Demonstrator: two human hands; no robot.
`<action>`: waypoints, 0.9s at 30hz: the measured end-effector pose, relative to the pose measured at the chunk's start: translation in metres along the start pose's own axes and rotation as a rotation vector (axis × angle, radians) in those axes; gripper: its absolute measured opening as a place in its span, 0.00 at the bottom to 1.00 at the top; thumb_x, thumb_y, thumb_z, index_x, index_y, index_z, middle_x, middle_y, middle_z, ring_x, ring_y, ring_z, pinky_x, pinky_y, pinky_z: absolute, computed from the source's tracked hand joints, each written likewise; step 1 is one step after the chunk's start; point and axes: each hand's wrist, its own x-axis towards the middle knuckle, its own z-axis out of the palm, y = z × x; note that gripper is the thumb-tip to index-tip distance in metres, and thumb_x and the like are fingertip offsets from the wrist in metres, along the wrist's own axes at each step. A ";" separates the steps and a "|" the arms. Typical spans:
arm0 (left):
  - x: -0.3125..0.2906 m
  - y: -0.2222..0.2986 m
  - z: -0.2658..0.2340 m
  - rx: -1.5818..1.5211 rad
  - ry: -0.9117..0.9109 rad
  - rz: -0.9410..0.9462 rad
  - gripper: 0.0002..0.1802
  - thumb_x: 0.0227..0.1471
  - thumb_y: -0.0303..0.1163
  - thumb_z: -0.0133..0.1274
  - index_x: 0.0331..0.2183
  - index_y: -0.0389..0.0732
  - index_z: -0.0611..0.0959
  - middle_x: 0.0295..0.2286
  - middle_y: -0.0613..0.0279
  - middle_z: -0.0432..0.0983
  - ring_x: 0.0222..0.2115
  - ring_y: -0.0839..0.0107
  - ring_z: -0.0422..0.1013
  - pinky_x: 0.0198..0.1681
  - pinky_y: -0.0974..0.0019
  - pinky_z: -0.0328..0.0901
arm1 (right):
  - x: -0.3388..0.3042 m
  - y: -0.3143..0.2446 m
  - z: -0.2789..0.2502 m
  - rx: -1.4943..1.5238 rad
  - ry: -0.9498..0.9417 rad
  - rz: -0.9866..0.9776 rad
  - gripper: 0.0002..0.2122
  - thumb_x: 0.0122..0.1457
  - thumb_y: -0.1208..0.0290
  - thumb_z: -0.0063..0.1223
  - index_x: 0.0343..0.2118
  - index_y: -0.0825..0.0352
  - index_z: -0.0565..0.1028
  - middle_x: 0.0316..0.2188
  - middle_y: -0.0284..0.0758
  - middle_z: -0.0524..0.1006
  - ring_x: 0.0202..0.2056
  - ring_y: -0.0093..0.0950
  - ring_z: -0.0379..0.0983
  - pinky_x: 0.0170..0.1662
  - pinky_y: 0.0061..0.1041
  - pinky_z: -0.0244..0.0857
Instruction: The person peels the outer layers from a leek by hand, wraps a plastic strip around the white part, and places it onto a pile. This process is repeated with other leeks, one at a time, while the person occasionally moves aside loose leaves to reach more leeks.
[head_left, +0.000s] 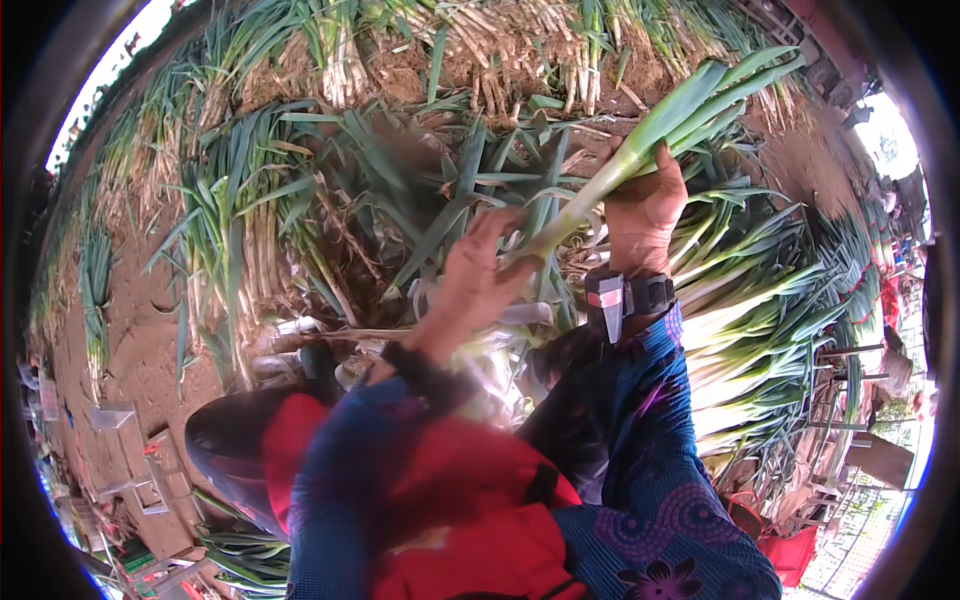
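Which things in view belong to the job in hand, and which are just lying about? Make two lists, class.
In the job:
right hand, gripping a leek
left hand, blurred, at its lower end
leek pile at right, probably
leek bundles, probably

Apparently lying about:
boards, lower left
red item, lower right

The leek [650, 132] is smooth, with a soft waxy sheen. The far roots [395, 80] look rough, fibrous and matt; the ground [150, 340] at left is dull, grainy earth. The right sleeve [655, 400] is ribbed, patterned cloth. The wrist device [608, 302] looks like hard plastic. Near left, the boards [125, 450] are matt wood.
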 end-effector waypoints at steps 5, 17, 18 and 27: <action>0.008 -0.008 0.026 0.107 0.176 0.021 0.21 0.39 0.21 0.59 0.38 0.43 0.72 0.32 0.59 0.72 0.33 0.63 0.71 0.36 0.63 0.66 | -0.015 0.017 0.012 -0.035 -0.037 0.072 0.17 0.56 0.64 0.51 0.45 0.67 0.69 0.35 0.36 0.75 0.39 0.36 0.72 0.49 0.38 0.64; -0.002 -0.016 0.051 0.141 0.204 -0.146 0.14 0.38 0.24 0.58 0.29 0.43 0.70 0.25 0.59 0.68 0.26 0.57 0.68 0.29 0.57 0.63 | -0.017 0.030 0.010 -0.208 -0.045 -0.007 0.16 0.54 0.67 0.52 0.45 0.66 0.69 0.38 0.33 0.73 0.39 0.29 0.71 0.48 0.33 0.64; -0.003 -0.016 0.052 0.139 0.179 -0.147 0.14 0.39 0.24 0.56 0.29 0.44 0.70 0.26 0.57 0.69 0.29 0.51 0.68 0.31 0.53 0.63 | -0.016 0.031 0.009 -0.207 -0.045 -0.004 0.16 0.54 0.67 0.52 0.45 0.66 0.69 0.38 0.33 0.73 0.39 0.29 0.71 0.48 0.33 0.64; 0.007 -0.003 0.040 0.168 0.293 -0.060 0.17 0.38 0.23 0.58 0.32 0.43 0.69 0.30 0.54 0.70 0.33 0.50 0.68 0.34 0.54 0.63 | -0.017 0.042 0.003 -0.252 -0.041 0.003 0.17 0.55 0.64 0.51 0.46 0.67 0.70 0.38 0.34 0.75 0.41 0.31 0.72 0.49 0.32 0.62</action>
